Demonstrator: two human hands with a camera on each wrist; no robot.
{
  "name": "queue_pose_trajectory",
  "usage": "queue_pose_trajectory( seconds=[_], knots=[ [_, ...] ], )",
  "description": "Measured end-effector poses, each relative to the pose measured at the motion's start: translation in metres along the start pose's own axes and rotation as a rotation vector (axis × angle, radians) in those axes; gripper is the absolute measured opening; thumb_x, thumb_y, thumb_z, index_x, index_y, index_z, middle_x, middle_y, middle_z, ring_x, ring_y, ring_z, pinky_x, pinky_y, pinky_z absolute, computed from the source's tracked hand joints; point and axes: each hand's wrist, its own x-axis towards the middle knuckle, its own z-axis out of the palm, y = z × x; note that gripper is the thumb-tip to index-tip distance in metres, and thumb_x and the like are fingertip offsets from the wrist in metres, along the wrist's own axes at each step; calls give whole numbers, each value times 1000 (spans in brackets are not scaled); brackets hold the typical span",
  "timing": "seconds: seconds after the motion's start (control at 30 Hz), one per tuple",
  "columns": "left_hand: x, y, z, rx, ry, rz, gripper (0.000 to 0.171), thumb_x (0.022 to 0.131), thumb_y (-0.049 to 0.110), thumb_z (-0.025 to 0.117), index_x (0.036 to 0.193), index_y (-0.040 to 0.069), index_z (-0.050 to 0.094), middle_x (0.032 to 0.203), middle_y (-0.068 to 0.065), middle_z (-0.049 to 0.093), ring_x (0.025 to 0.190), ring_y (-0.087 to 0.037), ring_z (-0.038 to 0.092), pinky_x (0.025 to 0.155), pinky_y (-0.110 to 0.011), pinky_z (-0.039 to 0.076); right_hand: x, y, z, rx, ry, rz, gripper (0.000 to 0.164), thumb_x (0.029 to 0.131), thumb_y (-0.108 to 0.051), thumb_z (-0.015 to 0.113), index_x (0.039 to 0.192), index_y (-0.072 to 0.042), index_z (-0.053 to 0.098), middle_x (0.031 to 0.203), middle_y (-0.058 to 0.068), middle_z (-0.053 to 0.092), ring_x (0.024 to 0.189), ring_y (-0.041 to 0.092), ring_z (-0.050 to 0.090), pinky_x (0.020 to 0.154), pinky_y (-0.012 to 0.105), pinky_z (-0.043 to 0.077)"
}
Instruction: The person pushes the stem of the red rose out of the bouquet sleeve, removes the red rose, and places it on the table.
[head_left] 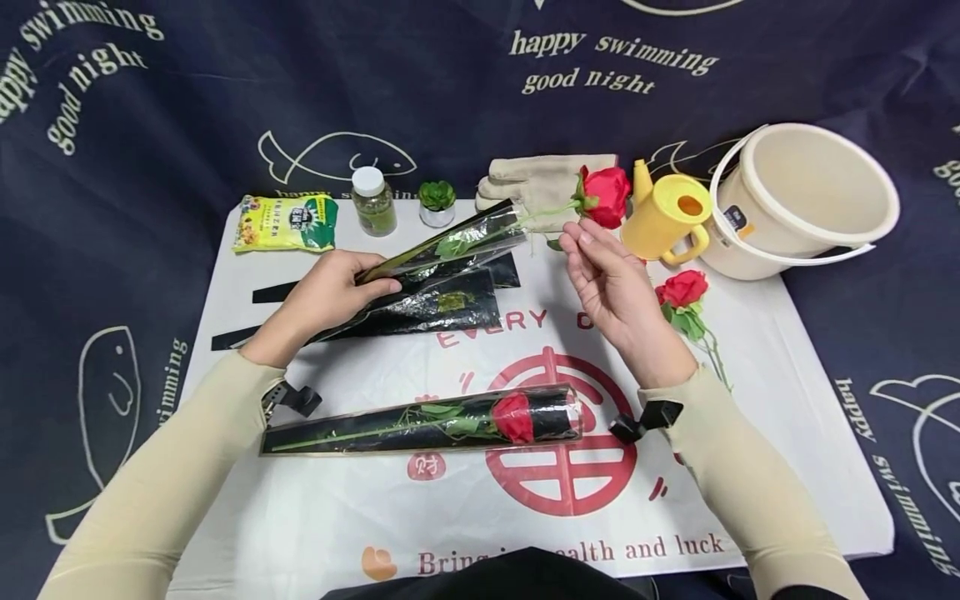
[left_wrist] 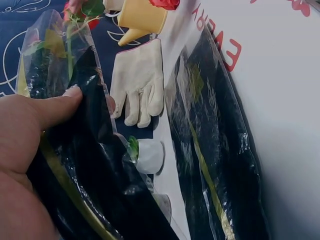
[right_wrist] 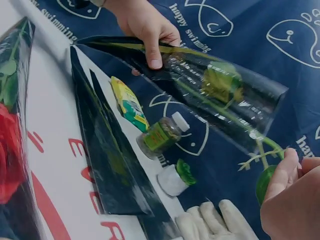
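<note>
My left hand [head_left: 341, 287] grips a clear-and-black flower sleeve [head_left: 450, 250], thumb on top. A red rose [head_left: 603, 196] has its lower stem inside it, with the bloom beyond the sleeve's mouth. Close by the bloom, my right hand [head_left: 615, 287] is palm up with fingers lightly bent; its fingertips [right_wrist: 287, 157] overlap the stem in the right wrist view. Below the raised sleeve, more black sleeves [head_left: 442, 308] lie on the white table [head_left: 322, 517]. Nearer the front lies a sleeve with a wrapped rose [head_left: 513, 418] in it.
Along the back stand a yellow-green packet [head_left: 285, 223], a lidded jar [head_left: 373, 204], a small potted succulent [head_left: 437, 200], white gloves [head_left: 517, 179], a yellow watering can [head_left: 663, 217] and a cream bucket [head_left: 765, 242]. Another loose rose [head_left: 682, 289] lies at the right.
</note>
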Motion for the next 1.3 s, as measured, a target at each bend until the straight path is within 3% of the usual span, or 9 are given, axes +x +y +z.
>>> queue_pose_trajectory(
  seconds=[0.13,0.27,0.4,0.57,0.77,0.93,1.1,1.3],
  knots=[
    [-4,2,-1,-41,-11,-7,32,86,42,65,70,17,54,55,0,36,50,-15,33,51,-31,31,4,5,1,52,22,22,44,86,2,65,128,-3,55,116,14,63,98,23,64,81,30,48],
    [-8,3,-1,-80,-49,-20,25,86,40,66,75,18,60,55,1,36,50,-14,33,50,-30,32,7,10,3,62,23,-11,38,84,1,67,121,-1,59,113,14,64,95,23,65,80,29,49],
    [-9,2,1,-114,-85,-18,15,87,35,67,83,20,65,56,1,43,48,-13,36,48,-30,34,9,13,4,57,43,-39,31,83,0,68,113,-1,62,108,13,65,89,21,66,75,27,51],
    [-8,2,2,-118,-121,-13,16,86,34,68,82,19,65,58,1,49,47,-13,39,46,-29,34,10,16,1,59,58,-47,21,83,-1,69,104,-1,65,99,12,66,80,18,65,68,25,51],
    [-6,0,1,-134,-190,-1,23,85,38,68,80,17,61,66,2,55,54,-14,45,55,-30,38,11,20,-1,54,26,-69,17,84,-5,69,100,-1,64,86,10,62,70,16,61,61,24,47],
    [-5,-1,2,-164,-239,13,23,85,39,69,83,18,59,72,1,56,60,-13,47,62,-31,39,12,21,-1,50,14,-87,18,84,-5,69,100,0,65,87,11,62,74,18,62,65,25,49],
    [-6,-1,2,-189,-235,21,23,87,42,65,88,20,60,74,0,55,60,-15,47,61,-32,38,15,20,-3,20,28,-144,20,83,-5,70,101,2,64,95,13,65,79,20,65,71,25,51],
    [-10,-1,2,-186,-186,0,26,91,44,58,85,19,59,66,-4,45,56,-17,41,57,-32,36,20,11,-11,-4,40,-222,21,83,-4,70,101,4,62,99,15,65,79,20,65,68,24,51]
  ],
)
